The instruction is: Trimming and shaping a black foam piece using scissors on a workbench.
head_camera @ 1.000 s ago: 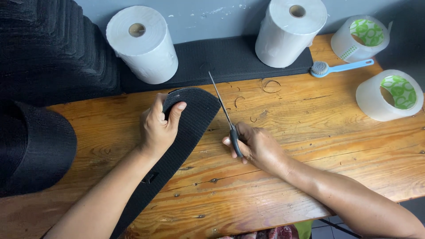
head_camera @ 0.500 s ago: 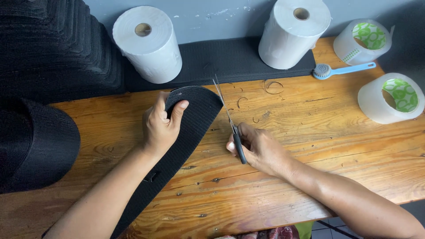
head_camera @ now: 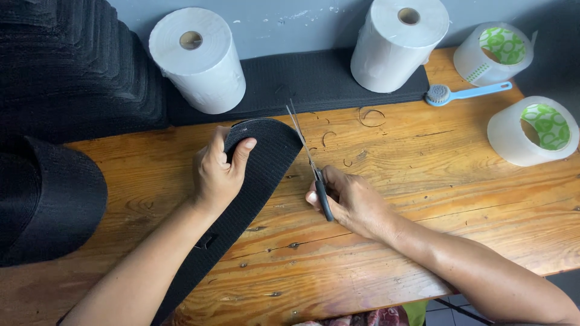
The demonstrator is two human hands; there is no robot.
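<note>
black ribbed strip (head_camera: pixel 266 163) lies slantwise on the wooden table (head_camera: pixel 423 181) in the head view, its rounded end pointing toward the far wall. left hand (head_camera: pixel 219 172) presses it down near that end, thumb and fingers curled over the edge and gripping the strip. right hand (head_camera: pixel 350 202) sits just beside the strip's right edge, fingers closed through the dark handles of scissors (head_camera: pixel 311 166), whose thin blades reach up past the rounded end. thin dark trimmings (head_camera: pixel 371 115) lie nearby. behind stand two white paper rolls (head_camera: pixel 199 60), a blue brush (head_camera: pixel 465 93) and two tape rolls (head_camera: pixel 531 130).
</note>
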